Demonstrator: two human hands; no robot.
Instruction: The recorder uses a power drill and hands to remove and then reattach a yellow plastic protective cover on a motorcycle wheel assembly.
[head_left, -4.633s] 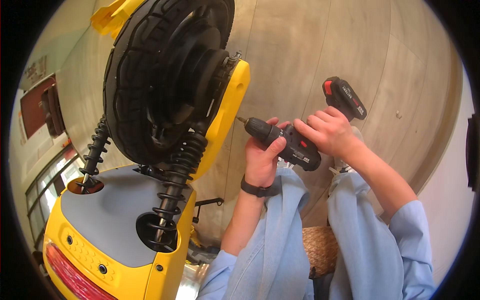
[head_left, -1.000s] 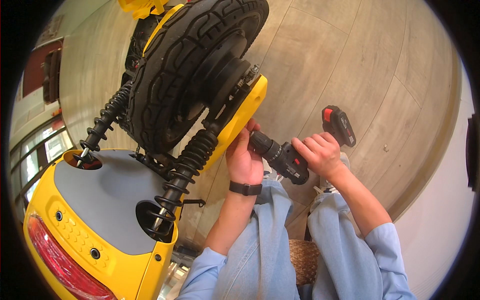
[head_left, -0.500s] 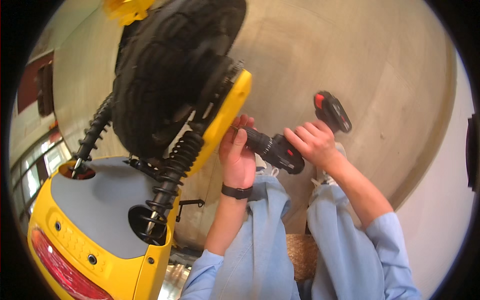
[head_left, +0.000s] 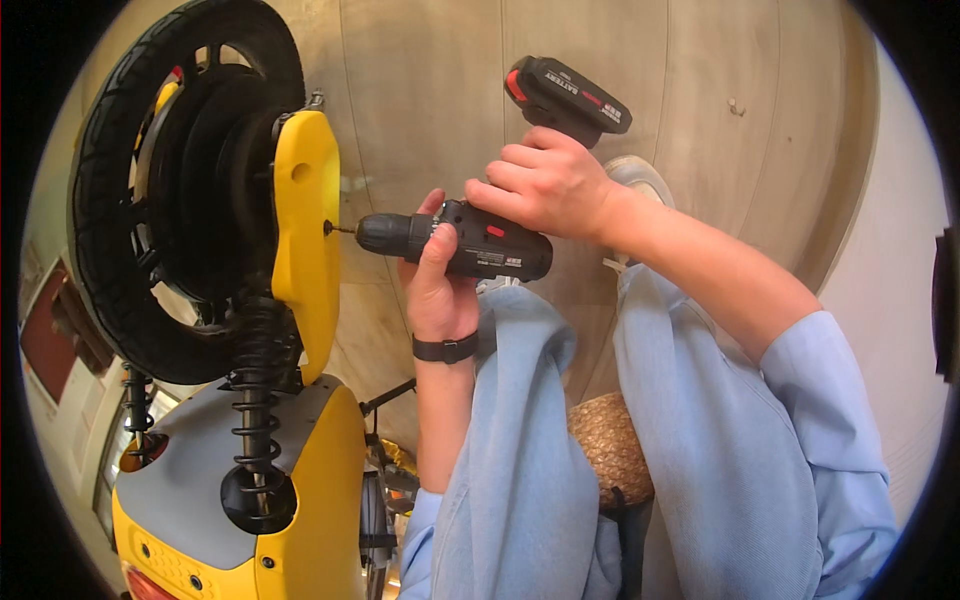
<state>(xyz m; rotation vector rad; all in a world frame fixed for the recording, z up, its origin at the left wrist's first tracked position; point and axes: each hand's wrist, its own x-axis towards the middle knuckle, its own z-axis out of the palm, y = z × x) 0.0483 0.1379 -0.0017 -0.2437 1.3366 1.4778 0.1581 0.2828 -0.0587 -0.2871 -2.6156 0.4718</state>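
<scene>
Right hand (head_left: 560,190) grips the drill (head_left: 505,255) below its battery (head_left: 570,95), left hand (head_left: 440,305) cups its body, and its bit (head_left: 343,230) points left from both grips to the yellow cover (head_left: 308,185), nearer the left hand.

The drill (head_left: 500,250) is showing black and red, the side panel (head_left: 306,225) is looking yellow, the jeans (head_left: 530,420) are appearing pale blue.

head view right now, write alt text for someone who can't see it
A person's right hand grips a black cordless drill while the left hand cradles its body, the bit pointed at a dark spot on a yellow side panel. Left of the panel is a black wheel, with a coil-spring shock absorber lower in the picture.
</scene>
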